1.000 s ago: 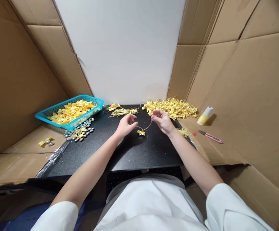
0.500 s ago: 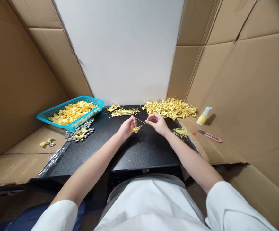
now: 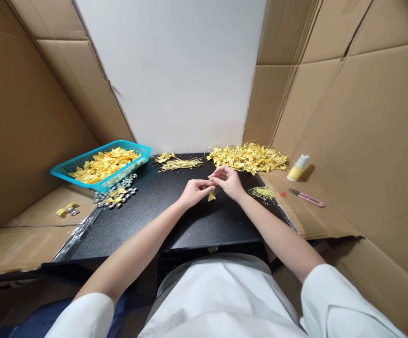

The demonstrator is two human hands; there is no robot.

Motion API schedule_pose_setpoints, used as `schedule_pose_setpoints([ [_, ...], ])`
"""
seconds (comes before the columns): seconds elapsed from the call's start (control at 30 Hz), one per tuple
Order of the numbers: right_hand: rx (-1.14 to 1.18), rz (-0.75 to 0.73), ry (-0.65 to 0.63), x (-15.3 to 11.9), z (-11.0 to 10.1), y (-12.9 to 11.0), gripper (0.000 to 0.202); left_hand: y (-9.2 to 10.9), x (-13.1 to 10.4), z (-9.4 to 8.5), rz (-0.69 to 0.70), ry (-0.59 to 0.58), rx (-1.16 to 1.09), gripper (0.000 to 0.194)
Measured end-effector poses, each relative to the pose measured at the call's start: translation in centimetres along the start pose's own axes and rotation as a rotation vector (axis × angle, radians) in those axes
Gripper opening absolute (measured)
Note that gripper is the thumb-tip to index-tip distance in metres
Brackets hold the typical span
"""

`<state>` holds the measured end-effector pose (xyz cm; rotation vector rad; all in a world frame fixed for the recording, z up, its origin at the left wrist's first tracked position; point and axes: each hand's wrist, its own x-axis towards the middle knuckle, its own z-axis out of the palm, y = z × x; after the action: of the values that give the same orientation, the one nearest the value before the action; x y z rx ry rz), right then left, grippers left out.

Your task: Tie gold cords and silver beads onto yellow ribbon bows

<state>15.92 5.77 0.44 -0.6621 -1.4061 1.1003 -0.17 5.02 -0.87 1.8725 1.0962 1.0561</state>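
Note:
My left hand [image 3: 196, 192] and my right hand [image 3: 227, 182] meet over the middle of the black table, fingertips pinched close together. Between them they grip a thin gold cord, mostly hidden by the fingers. Just below the fingertips hangs a small yellow ribbon bow [image 3: 211, 197], clear of the tabletop and partly covered by my left hand. Whether the cord is knotted or crossed at the fingertips is hidden.
A turquoise basket [image 3: 100, 184] of yellow bows stands at left, with silver beads [image 3: 119, 199] beside it. Gold cords [image 3: 180, 164] and a heap of corded bows [image 3: 251, 158] lie behind my hands. At right are thread scraps [image 3: 263, 193], a thread spool [image 3: 297, 169] and pink snips [image 3: 307, 197].
My left hand has moved right and turned over, so the fingertips now meet. The cord stretched between them has closed up, and the bow has shifted right.

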Motion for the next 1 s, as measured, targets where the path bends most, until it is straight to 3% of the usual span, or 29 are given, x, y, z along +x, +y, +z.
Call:
schedule_pose_setpoints([
  [0.2, 0.032, 0.036, 0.052, 0.4, -0.2, 1.7, 0.038, 0.2, 0.1, 0.1, -0.046, 0.025, -0.253, 0.045],
  [0.33, -0.295, -0.057, 0.155, 0.4, -0.9, 2.0, 0.014, 0.1, 0.3, 0.1, -0.13, 0.058, -0.465, 0.044],
  [0.43, -0.559, -0.204, 0.101, 0.1, -1.0, 1.7, 0.005, -0.2, 0.4, 0.1, -0.157, 0.092, -0.544, 0.04],
  [0.53, -0.679, -0.278, 0.04, -0.1, -0.8, 1.6, 0.007, -0.5, 0.6, 0.1, -0.169, 0.113, -0.572, 0.033],
  [0.77, -0.712, -0.271, 0.003, -0.6, 0.0, 2.6, 0.018, -0.1, 0.6, 0.2, -0.223, 0.122, -0.597, 0.028],
  [1.0, -0.578, -0.306, 0.131, -1.1, 0.6, 2.8, 0.017, 0.1, 0.6, 0.2, -0.255, 0.091, -0.605, 0.024],
])
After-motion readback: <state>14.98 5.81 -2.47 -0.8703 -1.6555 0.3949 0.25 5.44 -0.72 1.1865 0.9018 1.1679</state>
